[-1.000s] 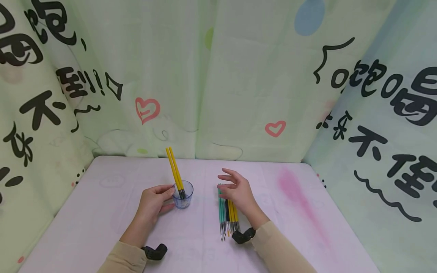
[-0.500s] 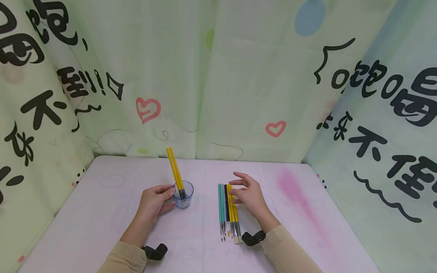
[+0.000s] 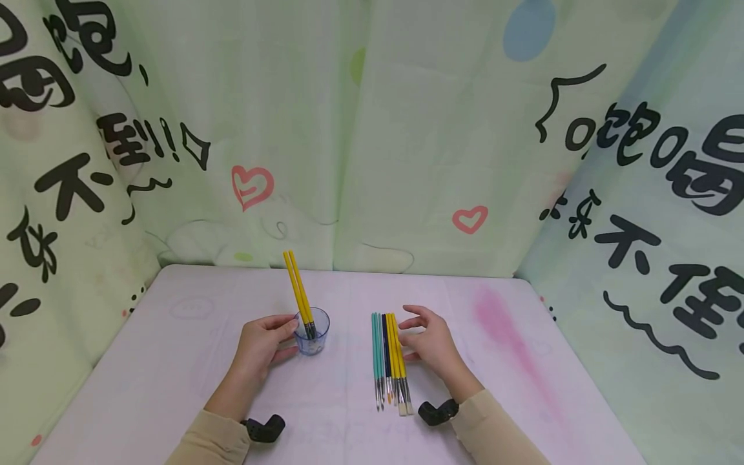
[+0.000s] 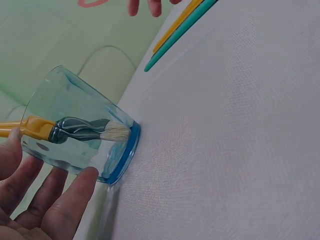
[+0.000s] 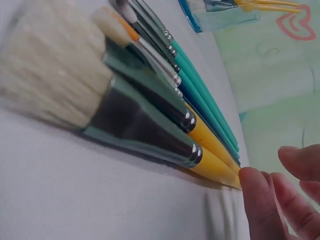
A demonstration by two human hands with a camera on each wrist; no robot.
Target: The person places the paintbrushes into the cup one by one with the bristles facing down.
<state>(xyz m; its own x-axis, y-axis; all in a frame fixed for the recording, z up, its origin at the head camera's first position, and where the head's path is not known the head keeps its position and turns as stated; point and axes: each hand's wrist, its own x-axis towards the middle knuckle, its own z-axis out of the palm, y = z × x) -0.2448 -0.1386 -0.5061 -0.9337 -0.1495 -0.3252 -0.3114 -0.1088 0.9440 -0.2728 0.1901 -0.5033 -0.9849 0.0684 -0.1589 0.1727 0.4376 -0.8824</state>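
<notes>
My left hand grips a clear bluish plastic cup by its left side, thumb at the rim and fingers along the wall. Two yellow-handled paintbrushes stand in the cup, leaning left, with pale bristles down near its blue base. Right of the cup lies a row of paintbrushes with green, dark and yellow handles, bristle ends toward me. My right hand is beside the row's right side, fingers loosely bent. In the right wrist view its fingertips are right at the tip of the outermost yellow handle.
A pale pinkish cloth covers the table, with a pink smear at the right. Light green printed curtains stand along its back and both sides. Each wrist carries a small black camera.
My right hand has moved right and slightly toward me, from over the green handles to the right side of the brush row. The left hand and cup stay put.
</notes>
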